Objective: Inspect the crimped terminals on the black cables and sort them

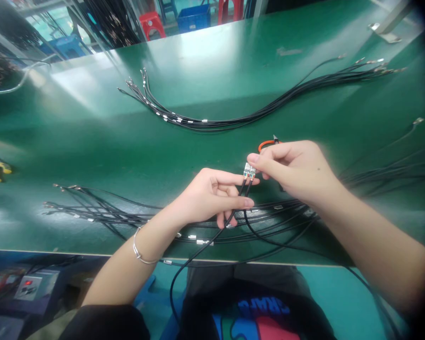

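Observation:
Two black cables with silver connectors (249, 171) stand side by side between my hands, coloured wires showing just below the metal. My left hand (221, 193) holds both cables, its index finger behind them and its thumb lower down. With thumb and index finger, my right hand (286, 165) pinches the connectors at their top. The cables (184, 267) loop down over the table's front edge. Under my hands lies a loose bundle of black cables (116, 217) with white labels. An orange-handled tool (265, 144) is partly hidden behind my right hand.
Another bundle of labelled black cables (233, 123) curves across the green table (102, 146) farther back. Yellow-handled pliers (0, 170) lie at the far left. A metal bracket (386, 33) is at the back right. Beyond the table are a blue crate (194, 19) and red stools (152, 24).

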{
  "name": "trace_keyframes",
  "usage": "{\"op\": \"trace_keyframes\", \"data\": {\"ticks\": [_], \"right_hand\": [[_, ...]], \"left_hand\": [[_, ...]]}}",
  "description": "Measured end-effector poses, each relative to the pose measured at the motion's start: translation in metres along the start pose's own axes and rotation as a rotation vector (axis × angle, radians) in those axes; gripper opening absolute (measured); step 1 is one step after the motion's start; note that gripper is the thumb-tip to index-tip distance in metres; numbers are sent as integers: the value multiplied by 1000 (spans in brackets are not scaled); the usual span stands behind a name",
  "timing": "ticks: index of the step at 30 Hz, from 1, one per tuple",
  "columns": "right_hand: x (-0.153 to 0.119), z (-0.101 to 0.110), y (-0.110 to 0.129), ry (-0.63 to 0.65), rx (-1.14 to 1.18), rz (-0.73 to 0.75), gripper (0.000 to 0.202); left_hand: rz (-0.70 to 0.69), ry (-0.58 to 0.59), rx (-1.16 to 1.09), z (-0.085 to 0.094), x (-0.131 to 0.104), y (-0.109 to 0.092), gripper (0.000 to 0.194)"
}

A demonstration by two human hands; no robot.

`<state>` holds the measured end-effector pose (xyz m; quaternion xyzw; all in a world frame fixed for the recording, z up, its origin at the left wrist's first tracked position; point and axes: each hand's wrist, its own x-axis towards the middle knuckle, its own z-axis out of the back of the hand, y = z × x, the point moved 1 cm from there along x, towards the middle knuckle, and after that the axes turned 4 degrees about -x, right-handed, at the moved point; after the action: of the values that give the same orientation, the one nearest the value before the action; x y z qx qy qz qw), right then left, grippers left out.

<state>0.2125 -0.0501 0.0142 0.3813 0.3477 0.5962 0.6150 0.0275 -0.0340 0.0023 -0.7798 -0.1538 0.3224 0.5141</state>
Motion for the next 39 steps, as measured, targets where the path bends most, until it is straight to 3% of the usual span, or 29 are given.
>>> {"op": "trace_keyframes", "data": {"ticks": [7,16,23,26,32,39], "right_hand": [[2,-1,1,49,78,-41,49],[3,-9,-13,291,547,-228,47],[1,-18,-16,455,740,-360,40],[0,-20,-14,511,771,-366,39],[-1,-19,-11,488,758,-339,35],[-1,-22,-16,644,672,-374,43]], "left_hand": [[-5,2,5,-1,-2,-1,51],[-83,18,48,-1,-2,1,49],[-120,-1,84,0,-3,-1,46],[-138,-1,100,0,-3,-2,44],[-135,-9,114,0,-4,-1,43],[-137,-4,58,0,-4,-3,41]]}}
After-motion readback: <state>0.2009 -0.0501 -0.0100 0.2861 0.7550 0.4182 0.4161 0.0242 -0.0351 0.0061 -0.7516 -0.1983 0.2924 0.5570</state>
